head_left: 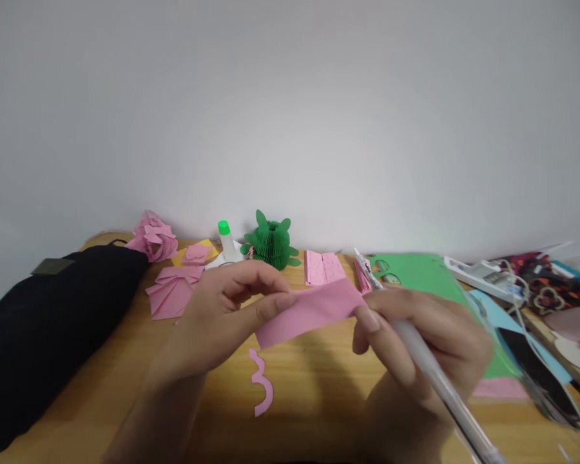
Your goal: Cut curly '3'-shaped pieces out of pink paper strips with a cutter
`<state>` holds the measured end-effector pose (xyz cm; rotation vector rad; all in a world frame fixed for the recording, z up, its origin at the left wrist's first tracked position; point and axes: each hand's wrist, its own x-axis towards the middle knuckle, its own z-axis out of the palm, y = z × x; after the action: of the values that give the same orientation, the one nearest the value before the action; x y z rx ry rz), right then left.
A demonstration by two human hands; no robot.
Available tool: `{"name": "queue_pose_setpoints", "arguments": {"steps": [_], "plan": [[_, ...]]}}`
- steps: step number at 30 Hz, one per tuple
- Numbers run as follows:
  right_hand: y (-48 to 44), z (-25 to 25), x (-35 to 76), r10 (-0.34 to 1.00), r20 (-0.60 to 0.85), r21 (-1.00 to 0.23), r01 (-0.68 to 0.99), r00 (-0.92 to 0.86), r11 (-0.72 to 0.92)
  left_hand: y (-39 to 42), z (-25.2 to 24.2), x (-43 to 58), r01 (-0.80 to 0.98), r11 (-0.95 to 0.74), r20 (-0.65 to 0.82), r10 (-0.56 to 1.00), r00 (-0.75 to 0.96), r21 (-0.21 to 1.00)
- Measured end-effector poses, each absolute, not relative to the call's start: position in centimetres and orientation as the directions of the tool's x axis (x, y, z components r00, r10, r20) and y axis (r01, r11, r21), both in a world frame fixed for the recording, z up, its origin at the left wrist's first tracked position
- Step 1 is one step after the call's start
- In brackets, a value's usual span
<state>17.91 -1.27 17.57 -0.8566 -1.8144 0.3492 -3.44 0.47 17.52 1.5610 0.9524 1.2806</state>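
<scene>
A strip of pink paper (314, 310) is held up above the wooden table, slanting a little upward to the right. My left hand (232, 309) pinches its left end between thumb and fingers. With its thumb and fingertips, my right hand (415, 341) grips the strip's right end and also holds a pen (432, 370), its tip pointing up and away from me. On the table below lies a wavy pink paper cutout (261, 383), shaped somewhat like a 3.
At the back stand a green paper figure (270, 245) and a glue stick (226, 240). Folded pink papers (323, 267) lie near the wall. A black bag (62, 322) fills the left side; green paper (420, 274), scissors (541, 374) and a power strip (483, 277) are right.
</scene>
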Motion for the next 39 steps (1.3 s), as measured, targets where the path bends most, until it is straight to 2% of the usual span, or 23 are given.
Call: {"name": "queue_pose_setpoints", "arguments": {"steps": [3, 9, 13, 19, 27, 36, 39], "plan": [[-0.6, 17.6, 17.5, 0.669, 0.732, -0.595, 0.359, -0.127, 0.719, 0.7, 17.4, -3.5, 0.055, -0.312, 0.301, 0.941, 0.156, 0.948], [0.8, 16.9, 17.2, 0.761, 0.643, -0.738, 0.196, -0.086, 0.646, 1.2, 17.0, -3.4, 0.086, -0.331, 0.319, 0.94, 0.124, 0.94], [1.0, 16.7, 17.2, 0.784, 0.616, -0.766, 0.17, -0.079, 0.619, 1.5, 16.7, -3.1, 0.048, -0.31, 0.304, 0.947, 0.101, 0.95], [0.9, 17.0, 17.0, 0.783, 0.614, -0.751, 0.231, -0.097, 0.618, 1.5, 16.6, -2.9, -0.042, -0.272, 0.275, 0.95, 0.145, 0.961], [1.3, 17.5, 16.9, 0.715, 0.61, -0.642, 0.316, -0.342, 0.699, 1.5, 16.3, -3.2, 0.1, -0.301, 0.269, 0.929, 0.253, 0.948], [1.3, 17.4, 16.9, 0.718, 0.621, -0.655, 0.294, -0.314, 0.696, 1.5, 15.9, -3.0, 0.096, -0.185, 0.173, 0.977, 0.128, 0.978], [1.2, 17.4, 17.0, 0.711, 0.638, -0.64, 0.31, -0.296, 0.703, 1.5, 15.9, -2.8, 0.065, -0.209, 0.195, 0.964, 0.178, 0.976]]}}
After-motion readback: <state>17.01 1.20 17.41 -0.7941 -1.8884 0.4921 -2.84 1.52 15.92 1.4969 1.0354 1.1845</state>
